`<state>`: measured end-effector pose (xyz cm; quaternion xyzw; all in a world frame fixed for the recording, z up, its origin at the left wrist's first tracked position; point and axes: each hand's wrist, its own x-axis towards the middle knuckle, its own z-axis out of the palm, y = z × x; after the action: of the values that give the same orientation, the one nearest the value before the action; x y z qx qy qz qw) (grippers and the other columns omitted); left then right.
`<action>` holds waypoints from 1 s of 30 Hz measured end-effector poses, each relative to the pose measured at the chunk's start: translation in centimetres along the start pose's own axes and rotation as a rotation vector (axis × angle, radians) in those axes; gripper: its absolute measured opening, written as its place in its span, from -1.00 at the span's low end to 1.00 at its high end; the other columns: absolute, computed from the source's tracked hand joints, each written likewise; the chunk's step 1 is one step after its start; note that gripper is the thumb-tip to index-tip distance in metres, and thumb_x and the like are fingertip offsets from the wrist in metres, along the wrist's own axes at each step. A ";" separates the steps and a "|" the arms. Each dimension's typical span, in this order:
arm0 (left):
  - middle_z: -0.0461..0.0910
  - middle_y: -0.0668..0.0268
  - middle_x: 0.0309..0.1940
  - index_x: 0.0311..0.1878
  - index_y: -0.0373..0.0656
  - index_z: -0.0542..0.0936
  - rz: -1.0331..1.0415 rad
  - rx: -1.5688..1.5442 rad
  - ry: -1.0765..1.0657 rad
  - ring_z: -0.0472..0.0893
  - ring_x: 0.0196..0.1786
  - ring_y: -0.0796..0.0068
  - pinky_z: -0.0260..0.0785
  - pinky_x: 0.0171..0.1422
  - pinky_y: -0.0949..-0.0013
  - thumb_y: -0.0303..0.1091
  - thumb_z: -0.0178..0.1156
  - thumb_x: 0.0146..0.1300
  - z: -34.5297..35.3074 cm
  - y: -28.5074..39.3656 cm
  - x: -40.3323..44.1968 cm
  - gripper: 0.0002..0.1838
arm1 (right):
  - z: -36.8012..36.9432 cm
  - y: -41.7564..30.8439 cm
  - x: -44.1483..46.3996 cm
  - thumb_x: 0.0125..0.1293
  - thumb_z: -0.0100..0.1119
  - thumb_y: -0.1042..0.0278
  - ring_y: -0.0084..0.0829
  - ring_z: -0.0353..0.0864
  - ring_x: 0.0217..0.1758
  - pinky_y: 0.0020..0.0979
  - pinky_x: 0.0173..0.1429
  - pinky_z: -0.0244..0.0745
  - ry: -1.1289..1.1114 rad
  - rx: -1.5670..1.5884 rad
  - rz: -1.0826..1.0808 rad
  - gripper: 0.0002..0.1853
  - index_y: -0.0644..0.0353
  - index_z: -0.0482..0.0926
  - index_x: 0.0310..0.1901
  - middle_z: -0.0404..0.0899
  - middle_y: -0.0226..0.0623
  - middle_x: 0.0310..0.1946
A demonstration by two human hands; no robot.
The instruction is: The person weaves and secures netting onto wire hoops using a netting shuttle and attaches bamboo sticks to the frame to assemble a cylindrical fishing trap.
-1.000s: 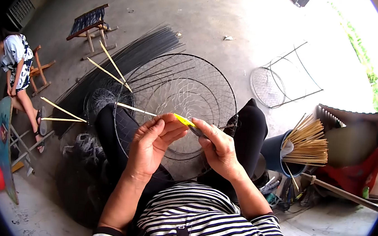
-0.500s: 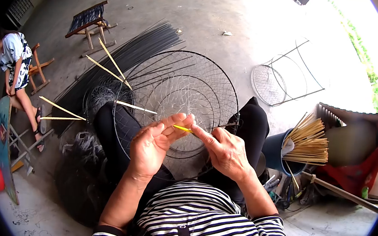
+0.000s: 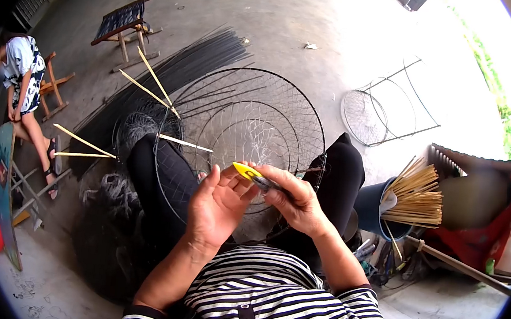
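In my right hand [image 3: 298,197] is a netting needle [image 3: 244,171], yellow and pointed at its tip, with dark twine wound farther back. My fingers and thumb pinch its dark part. My left hand [image 3: 217,208] faces palm up with fingers spread and slightly curled, close to the needle's tip; whether they touch I cannot tell. Below both hands, a large round net cage [image 3: 278,82] of thin mesh on dark hoops rests across my legs. A pale stick [image 3: 186,143] lies over its left side, and loose light strands show inside it.
A long bundle of dark rods [image 3: 172,65] lies on the floor behind the cage. At right stands a blue bucket [image 3: 371,204] full of thin sticks [image 3: 418,197]. A smaller hoop net [image 3: 364,118] lies beyond. A person [image 3: 26,79] sits at far left near a folding stool [image 3: 121,23].
My right hand has turned, so the needle's broad yellow face and dark twine now show. My left hand has shifted slightly right and down, its fingers more spread.
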<state>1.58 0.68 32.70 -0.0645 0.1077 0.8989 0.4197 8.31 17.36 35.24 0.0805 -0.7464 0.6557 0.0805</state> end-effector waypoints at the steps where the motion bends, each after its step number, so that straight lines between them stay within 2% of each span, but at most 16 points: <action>1: 0.57 0.18 0.01 -0.04 -0.26 0.57 0.048 0.101 0.069 0.51 0.14 0.34 0.27 0.30 0.25 -0.16 0.08 0.36 0.2 0.0 -0.1 -0.66 | -0.2 0.2 -0.3 0.31 0.10 0.50 -0.34 0.57 0.10 -0.41 0.13 0.44 0.020 -0.039 0.027 -0.59 0.22 0.41 0.20 0.55 -0.15 0.06; 2: 0.59 0.17 -0.02 -0.05 -0.26 0.58 0.088 0.212 0.082 0.54 0.09 0.32 0.31 0.26 0.26 -0.19 0.06 0.37 0.1 0.1 -0.2 -0.68 | -0.5 0.4 -0.6 0.31 0.10 0.49 -0.34 0.59 0.07 -0.41 0.13 0.44 0.039 -0.079 0.053 -0.60 0.20 0.42 0.19 0.57 -0.15 0.03; 4: 0.61 0.16 -0.09 -0.08 -0.26 0.59 0.170 0.433 0.111 0.61 -0.01 0.29 0.39 0.19 0.27 -0.25 0.02 0.40 -0.1 0.1 -0.5 -0.72 | -0.8 0.3 -0.7 0.26 0.12 0.55 -0.32 0.64 -0.09 -0.42 -0.02 0.49 0.064 -0.176 0.009 -0.59 0.17 0.45 0.17 0.62 -0.16 -0.12; 5: 0.63 0.15 -0.17 -0.18 -0.28 0.60 0.237 0.494 0.149 0.65 -0.11 0.27 0.45 0.12 0.29 -0.32 -0.01 0.41 0.7 0.1 -0.6 -0.74 | -1.1 0.2 -0.7 0.25 0.13 0.57 -0.32 0.64 -0.15 -0.43 -0.08 0.50 0.054 -0.221 -0.009 -0.57 0.16 0.46 0.17 0.62 -0.16 -0.16; 6: 0.62 0.15 -0.16 -0.21 -0.29 0.60 0.260 0.531 0.130 0.64 -0.09 0.28 0.43 0.14 0.29 -0.32 -0.01 0.42 0.7 0.1 -0.6 -0.74 | -1.2 0.1 -0.7 0.23 0.13 0.59 -0.32 0.65 -0.20 -0.43 -0.13 0.50 0.046 -0.264 -0.027 -0.56 0.16 0.46 0.17 0.62 -0.17 -0.20; 7: 0.62 0.16 -0.16 -0.23 -0.29 0.59 0.281 0.570 0.111 0.63 -0.06 0.30 0.41 0.16 0.29 -0.32 -0.01 0.42 0.7 0.3 -0.8 -0.74 | -1.3 0.0 -0.6 0.17 0.15 0.64 -0.35 0.58 -0.40 -0.43 -0.30 0.46 0.051 -0.338 -0.071 -0.51 0.13 0.47 0.17 0.57 -0.25 -0.38; 10: 0.59 0.16 -0.14 -0.27 -0.30 0.55 0.355 0.702 0.083 0.59 0.01 0.32 0.34 0.22 0.28 -0.34 -0.03 0.43 0.6 0.4 -1.1 -0.74 | -2.1 -0.5 -0.7 0.14 0.17 0.63 -0.38 0.49 -0.50 -0.42 -0.39 0.41 -0.020 -0.509 -0.060 -0.48 0.06 0.47 0.18 0.47 -0.34 -0.51; 13: 0.56 0.16 -0.12 -0.28 -0.30 0.52 0.407 0.782 0.017 0.54 0.07 0.31 0.26 0.28 0.26 -0.36 -0.05 0.43 0.8 0.5 -1.2 -0.76 | -2.5 -1.7 -0.4 0.15 0.18 0.57 -0.39 0.45 -0.54 -0.38 -0.43 0.39 -0.071 -0.693 -0.081 -0.46 -0.03 0.47 0.20 0.36 -0.39 -0.58; 17: 0.56 0.12 -0.10 -0.29 -0.30 0.49 0.463 0.851 -0.072 0.51 0.11 0.27 0.21 0.32 0.20 -0.41 -0.09 0.42 1.2 0.6 -1.2 -0.78 | -3.0 -1.4 -0.5 0.15 0.17 0.49 -0.41 0.43 -0.54 -0.37 -0.44 0.39 -0.118 -0.872 -0.126 -0.45 -0.15 0.45 0.22 0.33 -0.41 -0.59; 19: 0.55 0.04 -0.06 -0.31 -0.28 0.47 0.478 0.929 -0.106 0.49 0.14 0.16 0.18 0.34 0.12 -0.43 -0.14 0.40 0.8 0.8 -1.3 -0.78 | -3.1 -1.6 -0.3 0.15 0.16 0.47 -0.43 0.43 -0.55 -0.37 -0.45 0.39 -0.140 -0.919 -0.154 -0.45 -0.18 0.45 0.22 0.32 -0.43 -0.59; 22: 0.53 -0.03 -0.02 -0.33 -0.28 0.45 0.476 0.994 -0.136 0.48 0.17 0.09 0.15 0.36 0.06 -0.45 -0.17 0.36 0.7 1.0 -1.3 -0.79 | -3.2 -1.7 0.1 0.13 0.17 0.47 -0.44 0.44 -0.54 -0.40 -0.45 0.41 -0.145 -0.955 -0.206 -0.46 -0.20 0.48 0.19 0.34 -0.45 -0.59; 25: 0.52 -0.08 0.00 -0.36 -0.28 0.44 0.456 0.981 -0.137 0.47 0.19 0.08 0.14 0.36 0.05 -0.45 -0.18 0.32 0.7 1.0 -1.4 -0.79 | -3.6 -1.4 0.2 0.01 0.25 0.52 -0.46 0.46 -0.55 -0.41 -0.49 0.39 -0.161 -0.941 -0.244 -0.35 -0.15 0.45 0.21 0.38 -0.46 -0.57; 30: 0.51 -0.11 0.02 -0.41 -0.27 0.43 0.436 0.981 -0.143 0.45 0.21 0.05 0.12 0.38 0.05 -0.44 -0.17 0.28 1.1 1.0 -1.5 -0.79 | -3.1 -1.2 0.4 0.00 0.25 0.56 -0.45 0.46 -0.55 -0.40 -0.50 0.39 -0.136 -0.858 -0.280 -0.37 -0.12 0.47 0.19 0.40 -0.45 -0.56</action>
<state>1.68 -0.79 34.19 0.2244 0.4967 0.8116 0.2104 8.25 20.27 36.87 0.1827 -0.9361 0.2632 0.1453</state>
